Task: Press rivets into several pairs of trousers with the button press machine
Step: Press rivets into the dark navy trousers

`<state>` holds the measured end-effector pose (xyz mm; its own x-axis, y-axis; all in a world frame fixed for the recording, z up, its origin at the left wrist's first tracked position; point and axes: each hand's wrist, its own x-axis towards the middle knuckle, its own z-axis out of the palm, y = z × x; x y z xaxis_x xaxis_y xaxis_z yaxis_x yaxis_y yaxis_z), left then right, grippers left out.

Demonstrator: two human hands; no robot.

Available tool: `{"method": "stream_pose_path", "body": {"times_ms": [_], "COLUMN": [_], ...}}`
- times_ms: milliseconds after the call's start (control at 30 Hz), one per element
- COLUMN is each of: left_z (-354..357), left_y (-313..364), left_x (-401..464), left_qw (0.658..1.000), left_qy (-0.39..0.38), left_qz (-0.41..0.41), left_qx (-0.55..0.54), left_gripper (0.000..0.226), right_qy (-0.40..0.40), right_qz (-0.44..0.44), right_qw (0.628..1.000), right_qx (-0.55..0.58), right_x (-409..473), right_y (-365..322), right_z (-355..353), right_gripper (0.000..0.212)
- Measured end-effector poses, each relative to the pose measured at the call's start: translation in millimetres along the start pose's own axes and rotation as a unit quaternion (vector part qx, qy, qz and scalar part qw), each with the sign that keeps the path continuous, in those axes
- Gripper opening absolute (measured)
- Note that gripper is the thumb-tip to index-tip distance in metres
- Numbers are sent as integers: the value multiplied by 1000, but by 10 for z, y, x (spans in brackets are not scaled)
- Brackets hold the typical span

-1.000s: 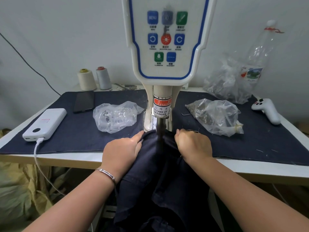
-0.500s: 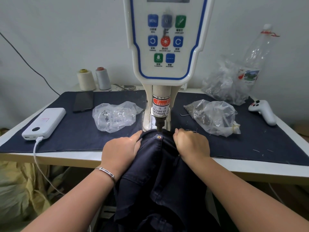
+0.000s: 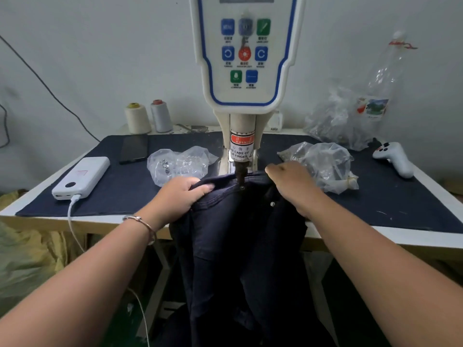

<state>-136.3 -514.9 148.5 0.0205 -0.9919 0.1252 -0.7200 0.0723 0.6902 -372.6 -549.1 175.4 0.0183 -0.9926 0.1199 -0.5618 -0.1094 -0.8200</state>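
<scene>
Now dark navy trousers [image 3: 240, 246] under the press, left hand [image 3: 179, 196] gripping fabric, right hand [image 3: 293, 181] lifted, fingers relaxed.

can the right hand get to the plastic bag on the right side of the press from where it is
Probably yes: the right hand hovers open beside the plastic bag, and nothing lies between them.

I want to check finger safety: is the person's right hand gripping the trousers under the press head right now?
No, the right hand hovers with loose fingers beside the plastic bag, while only the left hand grips the trousers.

navy trousers [image 3: 240, 246], wht/blue press [image 3: 246, 71]
</scene>
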Motion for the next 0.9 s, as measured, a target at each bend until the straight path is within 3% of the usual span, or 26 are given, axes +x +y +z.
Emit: {"method": "stream_pose_path", "body": {"times_ms": [100, 200, 333, 433, 600, 700, 733, 800, 900], "left_z": [-146, -201, -173, -141, -196, -296, -344, -446, -595], "left_y": [41, 34, 55, 117, 209, 153, 147, 119, 101], "left_x": [-45, -108, -178, -212, -301, -441, -498, -589, -670], "left_qw": [981, 932, 890, 873, 841, 834, 834, 841, 846], "left_qy": [-74, -180, -211, -177, -173, -197, -202, -205, -212], "left_qz": [-87, -169, -189, -192, -194, -207, -206, -197, -187], "left_qx": [-156, -266, -357, -412, -475, -473, -471, -461, -452], "left_gripper": [36, 43, 21, 25, 30, 30, 30, 31, 64], "right_qy": [-116, -220, -243, -247, -361, -446, -466, -471, -462], "right_qz": [164, 244, 242, 234, 185, 158, 147, 134, 101], "right_qw": [968, 927, 906, 869, 794, 756, 752, 779, 827], "right_qx": [153, 181, 250, 360, 452, 454, 442, 391, 304], "right_x": [-68, -180, -302, -347, -560, -709, -749, -788, -793], "right_y": [-104, -90, -51, -77, -92, -106, -122, -128, -196], "right_z": [-118, -171, -159, -182, -158, -251, -306, -407, -577], "right_gripper": [24, 30, 24, 26, 49, 49, 45, 41, 53]}}
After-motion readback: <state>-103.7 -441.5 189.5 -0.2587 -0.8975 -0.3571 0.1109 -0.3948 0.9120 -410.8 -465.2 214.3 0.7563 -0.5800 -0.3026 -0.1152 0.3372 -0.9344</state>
